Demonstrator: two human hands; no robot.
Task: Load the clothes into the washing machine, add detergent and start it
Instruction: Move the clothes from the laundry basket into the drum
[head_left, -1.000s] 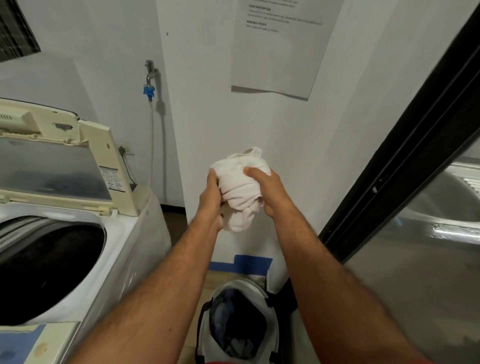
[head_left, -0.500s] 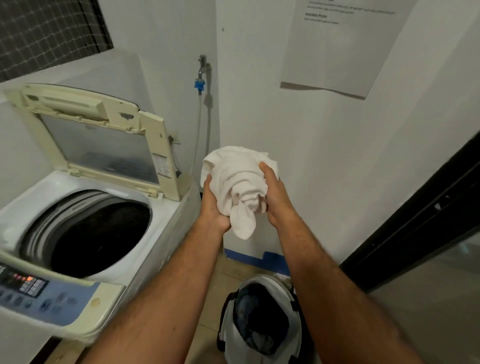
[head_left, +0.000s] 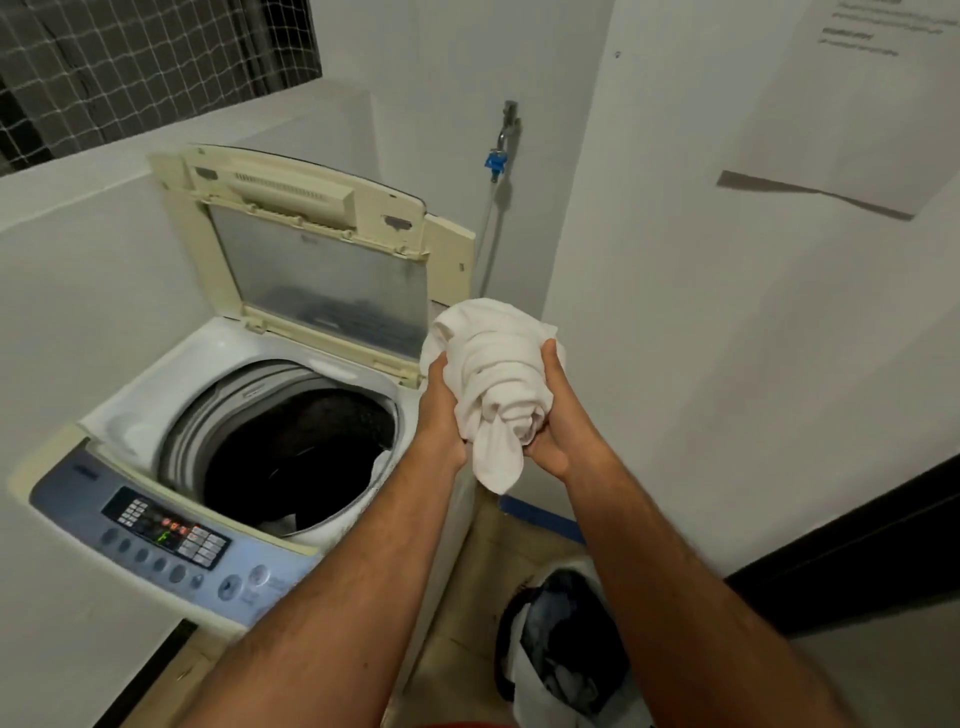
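A bunched white cloth (head_left: 498, 374) is held up between both hands, just right of the washing machine's open tub. My left hand (head_left: 440, 415) grips its left side and my right hand (head_left: 563, 415) grips its right side, with a loose end hanging below. The top-loading washing machine (head_left: 130, 415) stands at the left with its lid (head_left: 311, 249) raised. Its dark drum (head_left: 301, 457) has some dark and white clothing inside. A white laundry bag (head_left: 561, 654) with dark clothes sits on the floor below my arms.
The machine's blue control panel (head_left: 171, 540) with lit buttons faces me. A tap with a blue fitting (head_left: 500, 156) and hose is on the wall behind. A paper notice (head_left: 852, 104) hangs at the upper right. A dark door frame (head_left: 857, 545) runs along the right.
My view has swung left, bringing the whole washing machine into sight. Both hands have carried the white cloth closer to the open tub.
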